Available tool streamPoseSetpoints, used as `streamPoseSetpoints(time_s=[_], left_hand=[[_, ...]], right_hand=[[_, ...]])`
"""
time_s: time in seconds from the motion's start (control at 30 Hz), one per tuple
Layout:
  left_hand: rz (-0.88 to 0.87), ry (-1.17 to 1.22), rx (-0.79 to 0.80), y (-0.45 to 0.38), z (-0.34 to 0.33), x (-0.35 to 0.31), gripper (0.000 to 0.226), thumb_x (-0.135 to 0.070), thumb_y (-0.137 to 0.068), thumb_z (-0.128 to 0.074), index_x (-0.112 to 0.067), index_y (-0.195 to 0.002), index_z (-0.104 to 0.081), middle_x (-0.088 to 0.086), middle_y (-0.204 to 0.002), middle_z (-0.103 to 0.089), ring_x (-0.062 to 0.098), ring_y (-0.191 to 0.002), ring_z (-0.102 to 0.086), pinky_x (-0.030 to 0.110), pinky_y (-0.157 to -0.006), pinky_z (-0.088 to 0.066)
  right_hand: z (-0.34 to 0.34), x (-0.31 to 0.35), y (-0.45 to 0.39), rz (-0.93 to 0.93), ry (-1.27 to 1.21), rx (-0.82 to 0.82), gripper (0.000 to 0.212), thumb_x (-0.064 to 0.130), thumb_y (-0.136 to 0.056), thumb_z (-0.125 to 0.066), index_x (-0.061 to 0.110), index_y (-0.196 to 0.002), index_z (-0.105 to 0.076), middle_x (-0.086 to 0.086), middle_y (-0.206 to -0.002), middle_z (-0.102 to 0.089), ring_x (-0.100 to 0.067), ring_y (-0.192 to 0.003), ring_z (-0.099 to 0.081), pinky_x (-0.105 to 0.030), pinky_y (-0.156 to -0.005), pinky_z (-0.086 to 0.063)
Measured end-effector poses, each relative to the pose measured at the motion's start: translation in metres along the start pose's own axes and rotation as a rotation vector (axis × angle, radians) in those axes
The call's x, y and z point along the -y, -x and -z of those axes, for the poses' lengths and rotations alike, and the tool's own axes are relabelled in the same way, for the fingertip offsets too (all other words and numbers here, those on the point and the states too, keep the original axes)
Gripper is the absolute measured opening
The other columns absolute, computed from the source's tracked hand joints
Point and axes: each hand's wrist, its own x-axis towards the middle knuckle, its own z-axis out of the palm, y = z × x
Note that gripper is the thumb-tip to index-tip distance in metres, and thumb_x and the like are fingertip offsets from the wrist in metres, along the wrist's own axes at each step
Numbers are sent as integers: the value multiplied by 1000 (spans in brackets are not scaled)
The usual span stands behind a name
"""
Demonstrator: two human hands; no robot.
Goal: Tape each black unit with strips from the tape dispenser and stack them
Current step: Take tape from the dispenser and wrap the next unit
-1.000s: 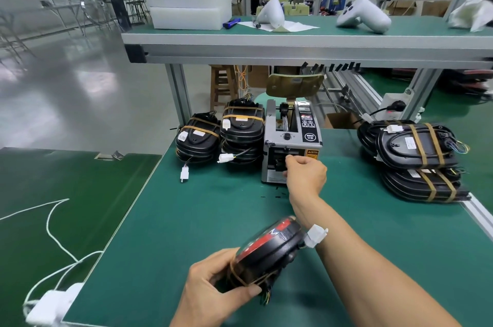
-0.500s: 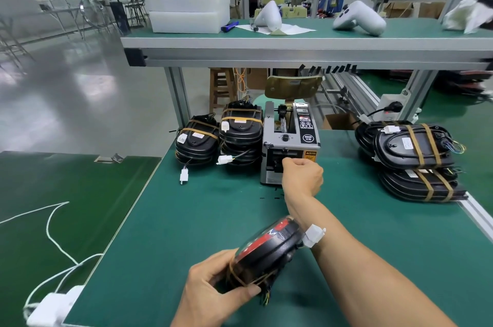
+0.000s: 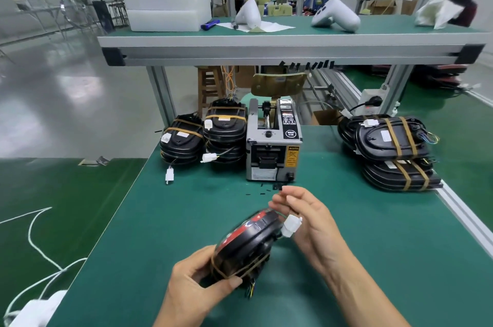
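2 hands [image 3: 269, 254] w/ black unit [image 3: 246, 244]

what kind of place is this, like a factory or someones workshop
Most likely a factory assembly floor. A powered tape dispenser stands on a green-matted workbench, stacks of identical taped black units sit either side of it, and more aluminium-framed benches and machinery stand behind on a polished floor.

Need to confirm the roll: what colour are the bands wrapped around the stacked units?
Brownish-tan tape bands, clearest on the right stack in the head view.
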Motion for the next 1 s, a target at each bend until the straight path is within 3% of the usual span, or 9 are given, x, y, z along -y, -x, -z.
streamPoseSetpoints(time_s=[0.1,0.2,0.33,0.4,0.53,0.63,0.77,0.9,1.0], left_hand=[[4,16,-12,1,0,2,64,-49,-56,-105,-24,-112,-84,16,-100,-80,19,-90,-76,29,-88,-60],[16,25,-5,0,2,5,64,-47,-56,-105,-22,-112,-84,16,-99,-81,19,-89,-76,27,-88,-60],[34,40,-3,0,3,7,66,-47,-55,-106,-22,-112,-84,16,-101,-81,19,-92,-76,27,-89,-60],[30,40,-7,-1,1,5,67,-48,-56,-105,-23,-115,-83,15,-105,-82,19,-97,-77,27,-91,-60],[35,-46,-33,1,-8,-9,66,-64,-53,-101,-42,-112,-82,-2,-104,-83,4,-96,-77,15,-87,-56],[27,4,2,2,-8,-10,87,-49,-61,-102,-36,-140,-68,-3,-127,-78,8,-117,-73,16,-96,-53],[32,17,43,5,-2,-9,109,-55,-69,-96,-19,-158,-44,-1,-149,-64,20,-141,-59,24,-112,-47],[22,-24,38,6,-1,-11,77,-57,-79,-90,-36,-147,-62,-2,-144,-68,21,-137,-63,35,-114,-49],[50,-10,32,5,-1,-11,68,-49,-81,-91,-38,-143,-65,0,-144,-68,23,-137,-62,36,-115,-49]], right_hand=[[-3,-21,6,-7,91,23,38,14,-86,-73,10,-123,-65,-20,-119,-74,-26,-105,-72,-30,-86,-58],[-12,-41,11,-31,213,64,61,42,-83,-71,19,-137,-57,-13,-121,-75,-23,-109,-72,-33,-93,-57],[-29,-53,14,-34,275,-17,69,69,-71,-65,32,-129,-67,6,-113,-78,-9,-106,-72,-18,-82,-55],[-32,-53,13,0,312,-40,61,68,-73,-60,37,-125,-66,9,-108,-78,-9,-103,-72,-20,-83,-55],[-32,-32,18,118,565,1,38,54,-96,-40,45,-132,-52,11,-106,-71,-19,-107,-66,-47,-100,-49],[-37,-14,23,434,996,-12,43,48,-103,-29,28,-135,-50,29,-107,-58,0,-102,-53,-32,-102,-38],[-48,0,25,718,1354,-43,52,38,-102,-36,13,-146,-49,15,-92,-61,-10,-86,-54,-34,-96,-39],[-49,-2,28,676,1463,0,57,39,-102,-37,12,-151,-46,13,-90,-60,-14,-86,-57,-38,-99,-40],[-49,-1,28,636,1448,38,57,43,-101,-41,17,-151,-45,16,-92,-59,-10,-89,-55,-35,-101,-38]])
